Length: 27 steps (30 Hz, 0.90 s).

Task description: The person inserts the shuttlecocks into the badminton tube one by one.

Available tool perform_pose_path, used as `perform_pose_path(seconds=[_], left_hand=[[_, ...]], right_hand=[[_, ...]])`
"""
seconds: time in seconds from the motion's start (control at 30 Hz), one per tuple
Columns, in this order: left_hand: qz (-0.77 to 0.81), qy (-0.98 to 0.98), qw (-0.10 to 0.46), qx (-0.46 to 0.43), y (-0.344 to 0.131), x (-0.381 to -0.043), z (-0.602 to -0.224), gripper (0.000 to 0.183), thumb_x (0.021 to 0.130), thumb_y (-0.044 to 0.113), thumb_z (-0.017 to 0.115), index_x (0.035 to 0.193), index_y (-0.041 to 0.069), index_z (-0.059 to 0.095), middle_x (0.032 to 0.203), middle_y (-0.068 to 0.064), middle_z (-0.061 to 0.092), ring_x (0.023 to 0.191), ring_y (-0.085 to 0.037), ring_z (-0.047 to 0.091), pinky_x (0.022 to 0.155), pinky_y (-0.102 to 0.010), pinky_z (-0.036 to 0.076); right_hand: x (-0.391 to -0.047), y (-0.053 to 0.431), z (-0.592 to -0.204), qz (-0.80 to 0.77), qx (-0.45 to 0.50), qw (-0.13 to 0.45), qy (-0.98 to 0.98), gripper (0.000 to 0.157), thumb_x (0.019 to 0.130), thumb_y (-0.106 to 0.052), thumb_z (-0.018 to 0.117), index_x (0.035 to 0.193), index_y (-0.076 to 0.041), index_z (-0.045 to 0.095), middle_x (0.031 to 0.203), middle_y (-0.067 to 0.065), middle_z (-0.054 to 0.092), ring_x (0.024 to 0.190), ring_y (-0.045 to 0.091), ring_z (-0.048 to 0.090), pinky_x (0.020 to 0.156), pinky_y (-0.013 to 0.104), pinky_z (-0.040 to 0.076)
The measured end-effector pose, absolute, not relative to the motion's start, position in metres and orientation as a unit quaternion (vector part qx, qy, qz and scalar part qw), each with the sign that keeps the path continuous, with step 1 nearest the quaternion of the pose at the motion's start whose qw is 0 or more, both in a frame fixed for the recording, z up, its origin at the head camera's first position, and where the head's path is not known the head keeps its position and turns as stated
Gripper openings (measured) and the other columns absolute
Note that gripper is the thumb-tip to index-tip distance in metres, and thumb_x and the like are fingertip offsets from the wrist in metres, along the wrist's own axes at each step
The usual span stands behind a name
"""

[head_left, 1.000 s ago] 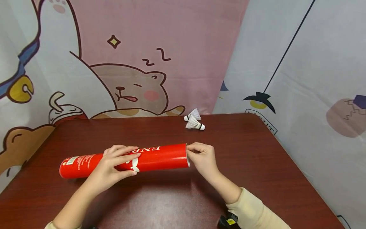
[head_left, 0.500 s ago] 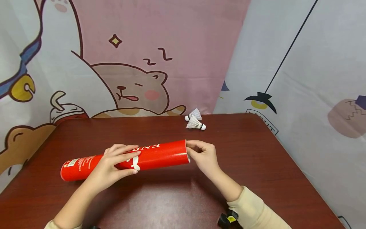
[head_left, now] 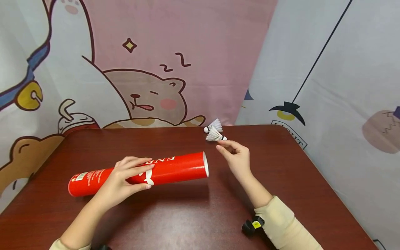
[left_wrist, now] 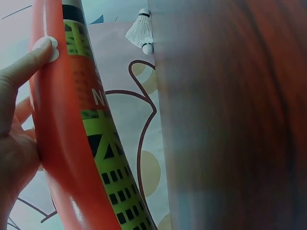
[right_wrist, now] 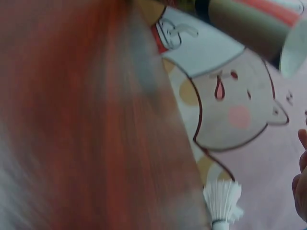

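Note:
My left hand (head_left: 123,173) grips a long red shuttlecock tube (head_left: 178,169) around its middle, thumb below and fingers over the top. The tube lies at a slant, its right mouth tipped up and facing right. In the left wrist view the thumb presses the side of the tube (left_wrist: 57,124), which also has a green and black patterned strip. My right hand (head_left: 239,158) holds nothing; its thumb and fingers are bent and apart, fingertips right at the cork of the front white shuttlecock (head_left: 214,135). A second shuttlecock (head_left: 215,124) sits just behind it.
A dark brown table (head_left: 175,222) carries everything, and the shuttlecocks are near its far edge. Behind it hangs a cloth (head_left: 215,62) printed with cartoon animals. A black device (head_left: 252,225) is worn at the right wrist.
My right hand has left the tube's mouth, where its fingertips were, and moved up and right to the front shuttlecock. The tube's right end has risen slightly; the left hand keeps its grip.

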<state>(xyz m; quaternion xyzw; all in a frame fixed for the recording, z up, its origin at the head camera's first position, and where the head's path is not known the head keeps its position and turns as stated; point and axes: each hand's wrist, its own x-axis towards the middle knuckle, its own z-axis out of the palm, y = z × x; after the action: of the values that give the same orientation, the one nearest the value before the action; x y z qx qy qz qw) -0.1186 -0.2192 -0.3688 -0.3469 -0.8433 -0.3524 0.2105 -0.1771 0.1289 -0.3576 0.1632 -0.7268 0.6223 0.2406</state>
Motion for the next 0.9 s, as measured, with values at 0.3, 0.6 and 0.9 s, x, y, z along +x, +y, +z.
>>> perform_pose_path(seconds=[0.3,0.6,0.9], left_hand=[[-0.356,-0.851,0.193,-0.334,-0.219,-0.118,-0.367,0.063,0.063,0.016,0.09,0.122,0.021,0.069,0.126,-0.005,0.061,0.113,-0.016,0.047,0.091,-0.041,0.026],[-0.354,-0.844,0.208,-0.345,-0.218,-0.119,-0.368,0.063,0.062,0.015,0.09,0.122,0.02,0.069,0.126,-0.004,0.061,0.112,-0.017,0.048,0.089,-0.04,0.027],[-0.351,-0.841,0.215,-0.35,-0.22,-0.12,-0.369,0.056,0.07,0.033,0.086,0.121,0.019,0.069,0.126,-0.005,0.061,0.112,-0.017,0.048,0.088,-0.04,0.027]], right_hand=[[-0.228,0.149,-0.364,0.605,0.121,0.247,-0.747,0.017,0.081,0.007,0.072,0.096,0.014,0.069,0.085,0.029,0.066,0.061,0.008,0.053,0.054,0.015,0.038],[-0.293,0.166,-0.402,0.585,0.058,0.221,-0.778,0.022,0.081,-0.006,0.076,0.099,0.006,0.072,0.093,0.019,0.07,0.071,0.004,0.059,0.059,0.015,0.042],[-0.322,0.172,-0.407,0.549,0.025,0.182,-0.816,0.025,0.083,-0.01,0.075,0.104,0.003,0.071,0.1,0.018,0.07,0.092,0.021,0.062,0.068,0.02,0.043]])
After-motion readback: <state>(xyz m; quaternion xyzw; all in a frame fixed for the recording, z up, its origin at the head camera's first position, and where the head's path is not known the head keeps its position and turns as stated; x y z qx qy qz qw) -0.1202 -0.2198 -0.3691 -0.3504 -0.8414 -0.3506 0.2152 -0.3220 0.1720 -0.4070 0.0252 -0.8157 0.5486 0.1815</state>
